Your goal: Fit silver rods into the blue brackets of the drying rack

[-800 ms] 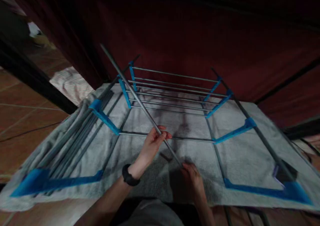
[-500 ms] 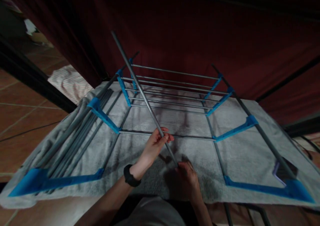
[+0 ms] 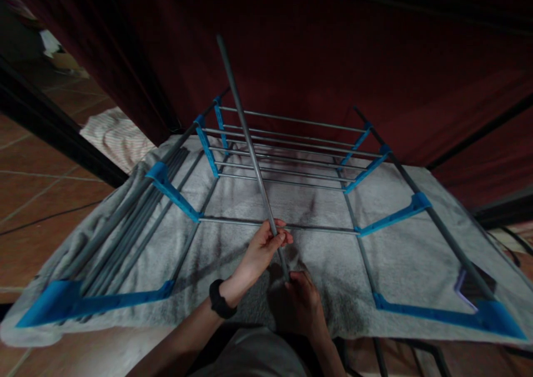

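A long grey metal tube [image 3: 251, 144] slants up and away from me, its far end raised over the rack. My left hand [image 3: 265, 245], with a black band on the wrist, is closed around its lower part. At the near end, my right hand [image 3: 305, 299] pinches the tube; its fingertips are partly hidden. In front of me lies a partly assembled drying rack with blue plastic brackets [image 3: 177, 199] and grey side tubes [image 3: 452, 241]. Several thin crossbars [image 3: 287, 184] span its far half, and a single crossbar [image 3: 322, 229] lies just beyond my left hand.
Several loose grey tubes [image 3: 129, 232] lie at the left on the grey towel [image 3: 333, 266]. A dark flat object with a pale edge [image 3: 477, 288] lies under the right side tube. A dark red curtain [image 3: 316, 49] hangs behind; a striped cloth [image 3: 119, 138] is on the tiled floor.
The held tube has swung more upright, its far end moving right and slightly up. My right hand has shifted a little left with the near end. The rack has stayed put.
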`<state>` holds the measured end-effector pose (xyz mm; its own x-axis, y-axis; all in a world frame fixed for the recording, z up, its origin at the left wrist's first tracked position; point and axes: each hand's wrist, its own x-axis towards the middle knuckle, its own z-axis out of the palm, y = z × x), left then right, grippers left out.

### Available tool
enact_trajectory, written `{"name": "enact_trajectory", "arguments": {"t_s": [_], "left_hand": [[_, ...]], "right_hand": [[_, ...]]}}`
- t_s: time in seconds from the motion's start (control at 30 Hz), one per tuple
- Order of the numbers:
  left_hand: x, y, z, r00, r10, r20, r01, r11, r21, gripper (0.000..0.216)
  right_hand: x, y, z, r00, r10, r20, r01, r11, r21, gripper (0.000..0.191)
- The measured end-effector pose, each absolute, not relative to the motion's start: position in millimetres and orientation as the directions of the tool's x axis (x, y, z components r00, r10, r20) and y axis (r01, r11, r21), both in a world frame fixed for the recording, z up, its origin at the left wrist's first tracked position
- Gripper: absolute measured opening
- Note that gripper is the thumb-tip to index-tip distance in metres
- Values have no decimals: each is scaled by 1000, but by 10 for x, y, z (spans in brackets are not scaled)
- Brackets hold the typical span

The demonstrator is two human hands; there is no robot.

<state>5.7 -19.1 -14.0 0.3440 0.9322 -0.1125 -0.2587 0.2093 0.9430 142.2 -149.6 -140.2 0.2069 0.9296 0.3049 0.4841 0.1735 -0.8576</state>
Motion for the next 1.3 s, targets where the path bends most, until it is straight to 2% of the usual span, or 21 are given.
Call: {"name": "enact_trajectory", "arguments": {"t_s": [0.2, 0.63, 1.07, 1.3], "left_hand": [[94, -267, -231, 395, 909, -131, -240, 239, 941, 29], [72, -325, -222, 440, 881, -172, -220, 292, 931, 29], [-48, -252, -193, 392, 903, -175, -78, 222, 972, 25], [-113, -231, -210, 364, 906, -217, 8, 230, 973, 30]], "right_hand": [[1345, -1463, -1371, 210, 933, 293, 455, 172, -874, 15], [1266, -1470, -1312, 204, 969, 141, 378, 55, -924, 27], [1297, -1451, -1338, 202, 970, 138, 330, 65, -942, 25], [1304, -1449, -1391, 195, 969, 153, 329, 83, -941, 27]]}}
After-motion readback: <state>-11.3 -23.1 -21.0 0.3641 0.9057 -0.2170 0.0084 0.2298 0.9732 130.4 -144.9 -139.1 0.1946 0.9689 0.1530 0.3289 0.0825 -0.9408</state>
